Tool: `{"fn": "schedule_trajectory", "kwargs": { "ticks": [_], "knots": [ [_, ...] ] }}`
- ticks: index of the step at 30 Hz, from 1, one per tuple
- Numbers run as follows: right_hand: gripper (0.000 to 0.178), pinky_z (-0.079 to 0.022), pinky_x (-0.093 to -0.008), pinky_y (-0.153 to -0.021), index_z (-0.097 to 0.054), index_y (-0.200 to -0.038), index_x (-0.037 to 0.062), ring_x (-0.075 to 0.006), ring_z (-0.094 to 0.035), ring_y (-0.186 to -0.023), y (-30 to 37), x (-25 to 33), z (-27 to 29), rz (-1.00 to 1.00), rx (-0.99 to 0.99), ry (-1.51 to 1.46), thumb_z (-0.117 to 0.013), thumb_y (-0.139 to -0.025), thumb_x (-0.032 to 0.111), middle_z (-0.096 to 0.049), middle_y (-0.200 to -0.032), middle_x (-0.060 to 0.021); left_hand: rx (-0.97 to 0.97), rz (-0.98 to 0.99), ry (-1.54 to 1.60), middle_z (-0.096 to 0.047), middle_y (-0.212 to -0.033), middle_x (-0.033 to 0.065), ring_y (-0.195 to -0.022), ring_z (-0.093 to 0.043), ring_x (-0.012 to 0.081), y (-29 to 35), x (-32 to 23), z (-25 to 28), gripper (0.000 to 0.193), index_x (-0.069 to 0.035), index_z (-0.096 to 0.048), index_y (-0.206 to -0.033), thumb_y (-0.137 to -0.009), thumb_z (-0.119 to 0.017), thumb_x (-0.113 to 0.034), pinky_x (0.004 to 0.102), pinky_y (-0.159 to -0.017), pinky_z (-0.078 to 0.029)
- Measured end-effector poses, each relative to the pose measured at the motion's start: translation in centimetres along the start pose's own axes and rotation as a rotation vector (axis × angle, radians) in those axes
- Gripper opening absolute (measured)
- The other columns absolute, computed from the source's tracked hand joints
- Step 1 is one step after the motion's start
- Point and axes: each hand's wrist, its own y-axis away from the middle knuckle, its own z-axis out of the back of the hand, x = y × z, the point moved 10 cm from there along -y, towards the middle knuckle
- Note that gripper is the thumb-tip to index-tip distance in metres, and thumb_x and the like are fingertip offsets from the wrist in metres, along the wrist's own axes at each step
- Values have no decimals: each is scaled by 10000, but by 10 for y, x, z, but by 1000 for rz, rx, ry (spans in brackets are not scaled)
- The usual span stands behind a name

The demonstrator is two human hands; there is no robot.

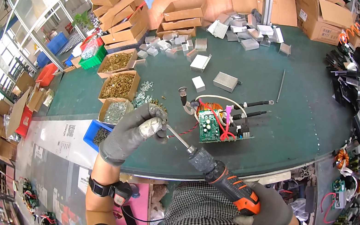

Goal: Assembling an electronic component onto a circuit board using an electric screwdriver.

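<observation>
My right hand [273, 208], in a grey glove, is wrapped round the handle of a black and orange cordless screwdriver [233, 185]. Its long bit [180, 138] points up and left, toward my left hand [133, 131]. That gloved hand is closed in a pinch at the bit's tip; what the fingers hold, if anything, is hidden. Beyond the tool, a green circuit board [208, 127] with a copper-wound coil, red wires and black cables lies on the green bench mat [275, 131]. Silver screws [143, 94] are heaped just past my left hand.
Boxes of brass-coloured screws [120, 86] and a blue bin [93, 133] line the left side. Finned aluminium heat sinks [225, 81] lie at the back, near a thin metal rod [281, 85]. Black parts [349, 82] pile up at right. Open cardboard boxes [183, 13] stand behind.
</observation>
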Motion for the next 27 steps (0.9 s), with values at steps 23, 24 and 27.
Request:
{"fn": "schedule_trajectory", "kwargs": {
  "ticks": [23,24,27],
  "knots": [
    [833,-499,-318,-696,-453,-1274,-3,-190,-596,-711,2,1,-6,69,182,-305,-860,-643,356,-611,-803,-83,-18,-427,-533,-564,-887,77,-816,-577,176,-9,-78,-20,259,-1,-548,-1069,-930,-569,-218,294,-750,-469],
    [860,-494,-291,-670,-437,-1274,-31,-163,-591,-710,2,3,3,77,159,-250,-876,-629,330,-616,-822,-84,-61,-447,-496,-567,-902,72,-795,-570,160,-15,-85,-20,317,5,-533,-1122,-928,-574,-242,285,-741,-469],
    [870,-489,-257,-660,-430,-1256,-56,-120,-585,-717,7,-16,33,77,-23,-466,-895,-613,301,-620,-844,-71,-352,-369,-277,-579,-947,62,-748,-555,122,-68,-84,32,466,22,-478,-1250,-921,-586,-291,266,-706,-473]
  ]
}}
